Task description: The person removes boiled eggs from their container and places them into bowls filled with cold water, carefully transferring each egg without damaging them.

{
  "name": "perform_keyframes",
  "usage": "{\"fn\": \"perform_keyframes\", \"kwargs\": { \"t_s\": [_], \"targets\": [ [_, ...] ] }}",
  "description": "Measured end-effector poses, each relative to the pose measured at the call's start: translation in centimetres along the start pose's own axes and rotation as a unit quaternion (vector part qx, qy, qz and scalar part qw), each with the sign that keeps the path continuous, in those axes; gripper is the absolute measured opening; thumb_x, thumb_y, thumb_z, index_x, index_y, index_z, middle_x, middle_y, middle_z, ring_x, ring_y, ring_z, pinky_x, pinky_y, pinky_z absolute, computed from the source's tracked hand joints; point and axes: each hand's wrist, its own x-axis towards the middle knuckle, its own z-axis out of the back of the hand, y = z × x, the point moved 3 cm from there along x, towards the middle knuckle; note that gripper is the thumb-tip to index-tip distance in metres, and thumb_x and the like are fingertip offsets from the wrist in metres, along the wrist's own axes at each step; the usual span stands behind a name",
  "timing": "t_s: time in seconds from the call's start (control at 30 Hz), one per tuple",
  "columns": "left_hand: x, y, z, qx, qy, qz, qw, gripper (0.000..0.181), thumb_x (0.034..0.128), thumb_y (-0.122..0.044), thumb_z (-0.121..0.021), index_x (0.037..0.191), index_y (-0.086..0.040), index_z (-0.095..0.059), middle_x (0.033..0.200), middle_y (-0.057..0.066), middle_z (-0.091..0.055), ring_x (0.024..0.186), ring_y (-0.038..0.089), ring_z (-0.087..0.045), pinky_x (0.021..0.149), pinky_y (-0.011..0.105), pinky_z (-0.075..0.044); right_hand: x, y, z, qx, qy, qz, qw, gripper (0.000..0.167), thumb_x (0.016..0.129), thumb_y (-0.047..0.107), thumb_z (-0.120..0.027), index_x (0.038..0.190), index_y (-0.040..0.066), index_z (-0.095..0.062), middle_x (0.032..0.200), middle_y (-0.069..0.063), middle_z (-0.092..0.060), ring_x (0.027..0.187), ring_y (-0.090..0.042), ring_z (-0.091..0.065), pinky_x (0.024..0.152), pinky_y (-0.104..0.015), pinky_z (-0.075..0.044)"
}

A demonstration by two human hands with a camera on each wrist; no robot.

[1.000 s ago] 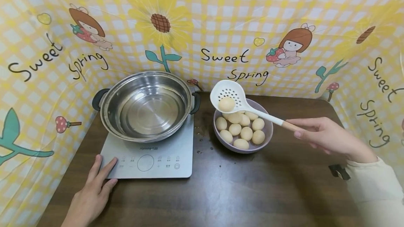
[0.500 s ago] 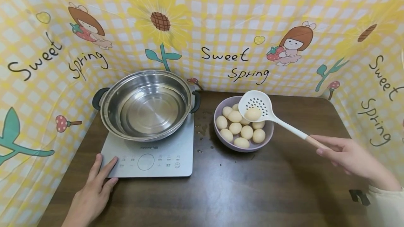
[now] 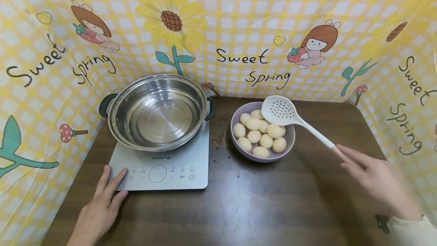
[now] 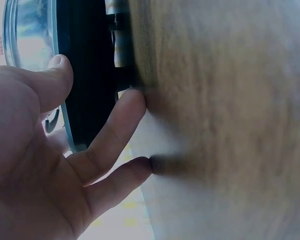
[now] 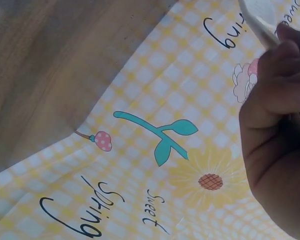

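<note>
In the head view, my right hand (image 3: 379, 181) grips the wooden handle of a white slotted ladle (image 3: 280, 110). Its perforated head carries nothing and hangs over the back right rim of a purple bowl (image 3: 263, 159). Several pale brown eggs (image 3: 253, 136) fill that bowl. The right wrist view shows curled fingers (image 5: 282, 85) and only part of the ladle (image 5: 260, 17). My left hand (image 3: 99, 208) rests with spread fingers at the front left corner of a white induction cooker (image 3: 191, 158). In the left wrist view, the thumb touches the cooker's edge and two fingertips (image 4: 135, 97) meet the tabletop.
On the cooker stands a steel pot (image 3: 164, 124) with black side handles, apparently holding clear water. Water drops (image 3: 218, 139) dot the brown table (image 3: 246, 208) between cooker and bowl. A yellow checked cloth (image 3: 239, 18) encloses the back and sides. A small black object (image 3: 382, 223) lies by the right sleeve.
The ladle has moved right from the bowl's back left side. The egg it carried has come off and now lies among the eggs in the bowl. My left hand stays put.
</note>
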Motion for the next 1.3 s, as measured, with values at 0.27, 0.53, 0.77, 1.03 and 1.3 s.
{"fn": "perform_keyframes", "kwargs": {
  "t_s": [0.27,0.53,0.77,1.03,1.3],
  "targets": [
    [0.3,0.1,0.0,0.002,0.019,0.007,0.9998,0.061,0.1100,-0.039,-0.040,0.164,-0.021,-0.017,0.166,0.015,0.017,0.120,0.069,-0.040,0.076,0.076,-0.039,-1.1,1.2,-1.5,-0.040,-0.171,0.087,0.9806,0.037,0.095,0.022,-0.071,0.128,0.005,-0.070,0.098,-0.024,-0.073,0.044,-0.007,-0.049,0.041,-0.026,-0.037],
    [0.3,0.1,0.0,0.002,0.015,0.003,0.9999,0.061,0.1100,-0.039,-0.041,0.164,-0.022,-0.017,0.166,0.014,0.018,0.120,0.070,-0.039,0.075,0.075,-0.039,-1.3,2.1,-3.5,-0.110,-0.288,0.169,0.9360,0.036,0.091,0.022,-0.050,0.116,0.003,-0.068,0.073,-0.014,-0.065,0.041,-0.021,-0.048,0.030,-0.035,-0.035],
    [0.2,0.1,0.0,0.001,0.019,0.006,0.9998,0.062,0.1102,-0.040,-0.038,0.164,-0.022,-0.015,0.165,0.014,0.020,0.120,0.070,-0.038,0.075,0.076,-0.038,-1.6,1.8,-3.9,-0.059,-0.251,0.125,0.9581,0.039,0.079,0.003,-0.066,0.117,0.003,-0.068,0.078,-0.012,-0.067,0.051,-0.022,-0.056,0.041,-0.038,-0.043],
    [0.4,0.3,-0.1,0.005,0.021,0.007,0.9997,0.062,0.1102,-0.041,-0.038,0.164,-0.020,-0.014,0.165,0.016,0.019,0.118,0.070,-0.040,0.072,0.075,-0.040,-1.6,0.8,-4.0,0.110,-0.123,-0.060,0.9844,0.037,0.092,0.009,-0.076,0.127,0.007,-0.066,0.077,-0.009,-0.070,0.049,-0.007,-0.057,0.042,-0.023,-0.042],
    [0.3,0.2,-0.2,0.002,0.025,0.006,0.9997,0.063,0.1103,-0.041,-0.037,0.164,-0.019,-0.012,0.164,0.016,0.022,0.122,0.070,-0.036,0.071,0.074,-0.042,-1.3,-2.2,-6.0,0.245,-0.004,-0.169,0.9545,0.050,0.108,0.028,-0.053,0.140,-0.010,-0.048,0.073,-0.017,-0.065,0.048,-0.025,-0.063,0.045,-0.036,-0.053]
  ]
}}
